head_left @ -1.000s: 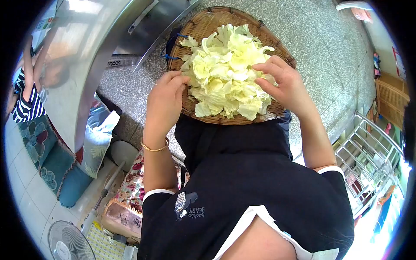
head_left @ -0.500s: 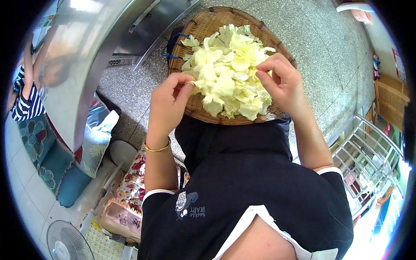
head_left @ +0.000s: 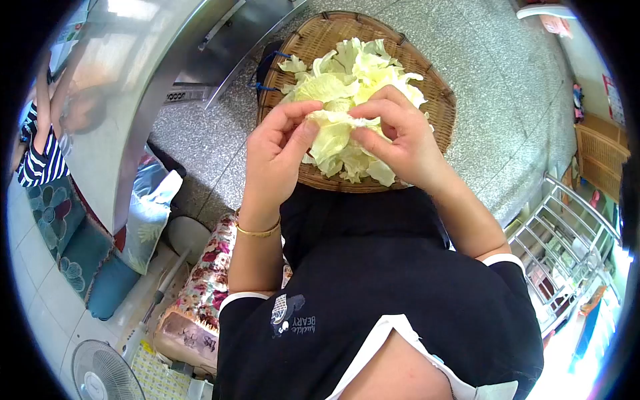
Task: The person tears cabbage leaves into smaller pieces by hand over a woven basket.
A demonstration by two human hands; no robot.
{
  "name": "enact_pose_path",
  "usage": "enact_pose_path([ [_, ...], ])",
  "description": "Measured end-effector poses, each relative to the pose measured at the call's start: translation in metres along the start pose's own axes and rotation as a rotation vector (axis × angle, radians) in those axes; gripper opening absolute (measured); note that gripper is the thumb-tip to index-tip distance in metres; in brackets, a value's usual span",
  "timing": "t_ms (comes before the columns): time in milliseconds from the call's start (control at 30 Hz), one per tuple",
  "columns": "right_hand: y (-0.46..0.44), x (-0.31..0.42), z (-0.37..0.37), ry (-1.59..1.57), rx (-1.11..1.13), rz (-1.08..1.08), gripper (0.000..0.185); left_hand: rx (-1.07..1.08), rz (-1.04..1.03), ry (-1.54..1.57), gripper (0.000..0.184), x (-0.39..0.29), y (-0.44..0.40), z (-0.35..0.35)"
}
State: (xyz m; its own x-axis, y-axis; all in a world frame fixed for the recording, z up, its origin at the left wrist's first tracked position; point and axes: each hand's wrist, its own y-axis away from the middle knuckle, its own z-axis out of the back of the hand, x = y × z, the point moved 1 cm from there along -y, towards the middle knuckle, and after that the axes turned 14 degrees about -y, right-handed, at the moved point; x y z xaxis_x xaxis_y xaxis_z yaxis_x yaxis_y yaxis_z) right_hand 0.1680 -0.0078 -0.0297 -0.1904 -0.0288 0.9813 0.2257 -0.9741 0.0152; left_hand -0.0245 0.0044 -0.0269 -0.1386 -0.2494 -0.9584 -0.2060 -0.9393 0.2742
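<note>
A pile of pale green cabbage leaves [head_left: 363,67] lies in a woven bamboo tray [head_left: 437,77]. Above the near part of the pile, one cabbage leaf [head_left: 331,137] is held up between both hands. My left hand [head_left: 280,143], with a gold bangle at its wrist, pinches the leaf's left end between thumb and fingers. The right end of the same leaf is pinched by my right hand [head_left: 400,133]. Both hands hide part of the pile behind them.
The tray is over speckled floor [head_left: 493,87]. A shiny metal cabinet [head_left: 160,67] stands at the left. Below it are a floral cushion [head_left: 207,280] and a fan [head_left: 103,377]. At the right are a metal rack [head_left: 560,247] and a wicker piece [head_left: 600,150].
My left hand took hold of a leaf and lifted it from the pile. My right hand moved left and in, and now grips its other end.
</note>
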Motion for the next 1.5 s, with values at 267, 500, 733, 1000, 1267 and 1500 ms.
enact_pose_path([
  [267, 0.006, -0.002, -0.004, -0.351, -0.304, -0.085, 0.021, -0.073, 0.044, 0.174, 0.013, 0.003, -0.004, -0.009],
  [500, -0.002, 0.005, -0.008, -0.139, -0.141, -0.142, 0.017, -0.082, -0.032, 0.139, 0.014, 0.002, -0.005, -0.026],
  [733, 0.0, 0.001, 0.013, -0.581, -0.43, -0.036, 0.009, -0.126, 0.009, 0.216, 0.016, 0.0, -0.007, -0.02],
  [1000, 0.001, 0.003, 0.002, -0.239, -0.106, 0.045, 0.011, -0.061, -0.111, 0.052, 0.016, -0.005, 0.001, -0.028],
  [1267, 0.001, 0.005, 0.003, -0.571, -0.074, -0.171, 0.014, 0.049, -0.207, 0.025, 0.022, -0.004, 0.002, -0.032],
  [1500, 0.006, 0.001, 0.007, -0.681, 0.004, -0.18, 0.015, 0.088, -0.02, 0.152, 0.02, -0.004, -0.004, -0.026],
])
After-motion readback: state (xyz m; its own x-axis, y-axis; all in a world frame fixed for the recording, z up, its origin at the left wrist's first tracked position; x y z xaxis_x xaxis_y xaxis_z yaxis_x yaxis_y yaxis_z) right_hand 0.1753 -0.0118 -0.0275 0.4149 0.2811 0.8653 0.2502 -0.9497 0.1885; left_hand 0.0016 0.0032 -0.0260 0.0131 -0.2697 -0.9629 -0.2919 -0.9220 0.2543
